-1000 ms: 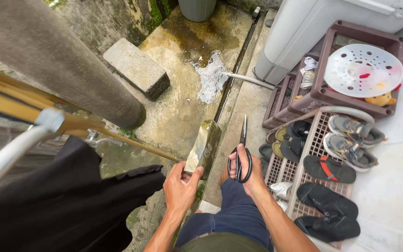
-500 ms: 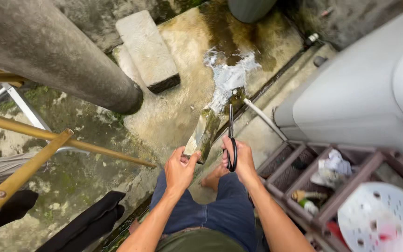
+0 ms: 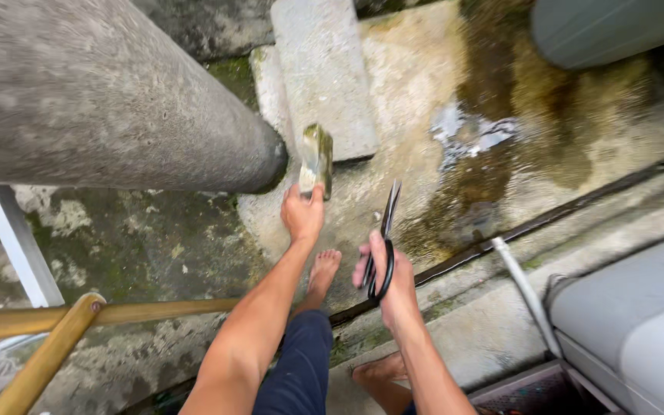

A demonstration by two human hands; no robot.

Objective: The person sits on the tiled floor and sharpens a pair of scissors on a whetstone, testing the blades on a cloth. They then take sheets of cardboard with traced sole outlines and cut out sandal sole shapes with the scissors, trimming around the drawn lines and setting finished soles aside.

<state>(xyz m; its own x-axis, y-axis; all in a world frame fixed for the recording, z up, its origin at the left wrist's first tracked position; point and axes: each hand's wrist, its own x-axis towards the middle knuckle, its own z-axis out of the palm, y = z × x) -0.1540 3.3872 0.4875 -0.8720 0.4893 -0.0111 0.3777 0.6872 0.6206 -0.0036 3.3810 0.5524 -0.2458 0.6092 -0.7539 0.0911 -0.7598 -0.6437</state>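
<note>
left hand (image 3: 302, 215): we have it closed around the lower end of a mossy greenish block (image 3: 317, 160), held out ahead of us, the block rising beyond the knuckles and tilted a little.
right hand (image 3: 388, 280): fingers through the black loops of the scissors (image 3: 382, 238), clamped on them; the 2 blades look nearly together and point away from us, past the fingertips.
gap between grips: the block sits left of and beyond the scissors, apart, not touching.
change since 1 s ago: we have stepped forward; the left arm is now stretched out and the block carried further from the body, where before both hands were close side by side at our lap. the rack of footwear is gone from view.
meaning: the block has moved toward the wet ground; the scissors have not met it.
under the left grip: a flat concrete slab (image 3: 324, 73) just beyond the block, a thick grey column (image 3: 109, 100) to its left.
right of the scissors: a puddle (image 3: 470, 134) on stained concrete, a dark drain channel (image 3: 501, 234) nearer us.
below the hands: 1 bare foot (image 3: 323, 270) forward, the other (image 3: 378, 376) back by the step.
</note>
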